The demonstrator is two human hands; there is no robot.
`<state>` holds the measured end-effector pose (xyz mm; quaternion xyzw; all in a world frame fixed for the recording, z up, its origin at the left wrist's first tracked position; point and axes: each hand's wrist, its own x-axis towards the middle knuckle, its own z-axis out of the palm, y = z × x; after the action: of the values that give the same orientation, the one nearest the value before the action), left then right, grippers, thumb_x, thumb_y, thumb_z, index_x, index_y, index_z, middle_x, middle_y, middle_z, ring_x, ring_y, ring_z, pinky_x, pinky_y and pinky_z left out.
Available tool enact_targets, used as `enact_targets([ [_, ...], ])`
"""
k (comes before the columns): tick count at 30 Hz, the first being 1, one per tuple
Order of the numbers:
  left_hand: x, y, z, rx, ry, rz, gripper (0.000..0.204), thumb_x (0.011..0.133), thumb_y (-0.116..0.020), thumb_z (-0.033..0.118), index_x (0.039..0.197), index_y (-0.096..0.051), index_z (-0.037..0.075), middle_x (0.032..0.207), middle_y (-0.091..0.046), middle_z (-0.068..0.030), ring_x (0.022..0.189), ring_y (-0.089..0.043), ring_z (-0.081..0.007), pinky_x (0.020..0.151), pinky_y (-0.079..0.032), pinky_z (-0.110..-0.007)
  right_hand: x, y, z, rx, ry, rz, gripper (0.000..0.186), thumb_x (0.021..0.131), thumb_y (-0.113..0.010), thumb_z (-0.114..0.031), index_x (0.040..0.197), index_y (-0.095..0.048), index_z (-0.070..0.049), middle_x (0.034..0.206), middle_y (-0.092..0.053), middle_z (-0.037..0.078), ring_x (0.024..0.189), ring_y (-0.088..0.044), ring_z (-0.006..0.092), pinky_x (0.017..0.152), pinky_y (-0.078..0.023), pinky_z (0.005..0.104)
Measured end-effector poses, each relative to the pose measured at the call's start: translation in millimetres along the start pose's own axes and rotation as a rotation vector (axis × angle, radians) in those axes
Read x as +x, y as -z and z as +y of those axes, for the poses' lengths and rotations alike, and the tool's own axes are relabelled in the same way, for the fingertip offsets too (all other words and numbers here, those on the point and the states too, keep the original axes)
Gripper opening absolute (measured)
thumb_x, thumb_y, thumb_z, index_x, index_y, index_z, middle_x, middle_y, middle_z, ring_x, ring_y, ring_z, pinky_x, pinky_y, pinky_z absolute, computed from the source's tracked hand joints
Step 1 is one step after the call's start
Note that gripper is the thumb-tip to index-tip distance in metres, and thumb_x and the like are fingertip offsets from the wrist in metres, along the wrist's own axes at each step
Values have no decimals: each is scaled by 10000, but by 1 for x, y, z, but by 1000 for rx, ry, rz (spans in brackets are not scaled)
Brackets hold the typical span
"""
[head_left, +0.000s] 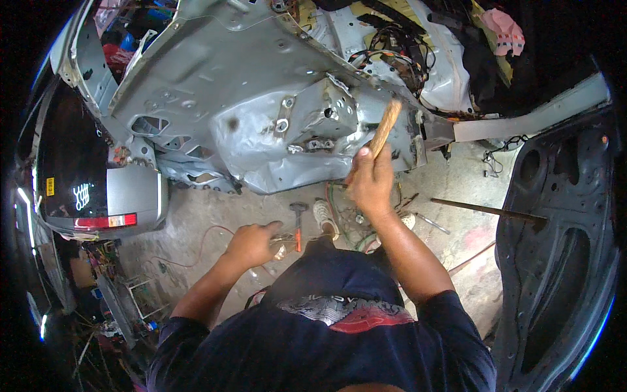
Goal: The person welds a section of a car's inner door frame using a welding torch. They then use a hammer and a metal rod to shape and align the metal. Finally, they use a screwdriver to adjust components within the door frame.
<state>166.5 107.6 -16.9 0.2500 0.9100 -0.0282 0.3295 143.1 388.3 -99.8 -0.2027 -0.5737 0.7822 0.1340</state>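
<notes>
My right hand [373,183] is wrapped around a pale wooden handle [387,124], its thumb along the wood. The handle's bare end tilts up and away, over the edge of a grey car body panel [183,78]; its lower end is hidden by my hand. My left hand [251,245] hangs low in front of the panel, one finger stretched out to the right and the others partly hidden. Just right of it, a hammer [298,228] with an orange grip lies on the concrete floor. A small shiny piece [280,252] shows beside my left fingers, and I cannot tell whether they touch it.
A dark car door [555,255] stands at the right, with a thin rod [483,209] reaching toward it. Wiring [401,55] lies in the car body beyond the panel. A silver vehicle [136,196] is at the left. Hoses [189,262] cross the floor near my shoes [325,219].
</notes>
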Motion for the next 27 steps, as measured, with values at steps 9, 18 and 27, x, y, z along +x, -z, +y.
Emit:
enact_targets([
  [9,1,0,1,21,32,-17,525,822,-708,312,1311,-639,132,860,-738,-206,822,-718,-415,763,-566,-524,11,4,32,-109,32,-57,202,1085,-511,-236,1018,-503,-46,697,-526,15,492,-518,107,444,-457,295],
  [18,-4,3,14,-36,16,61,509,820,-719,302,1297,-658,135,893,-748,-179,829,-718,-405,767,-567,-506,-3,27,4,1,155,49,176,1090,-481,-213,1100,-461,-38,765,-539,43,524,-526,101,465,-477,269],
  [27,36,62,28,225,-338,289,527,769,-698,122,1296,-692,138,974,-729,-92,976,-680,-309,831,-570,-443,-8,75,3,-272,63,-76,328,1031,-590,-188,1307,-590,-10,843,-663,146,724,-652,221,722,-532,364],
])
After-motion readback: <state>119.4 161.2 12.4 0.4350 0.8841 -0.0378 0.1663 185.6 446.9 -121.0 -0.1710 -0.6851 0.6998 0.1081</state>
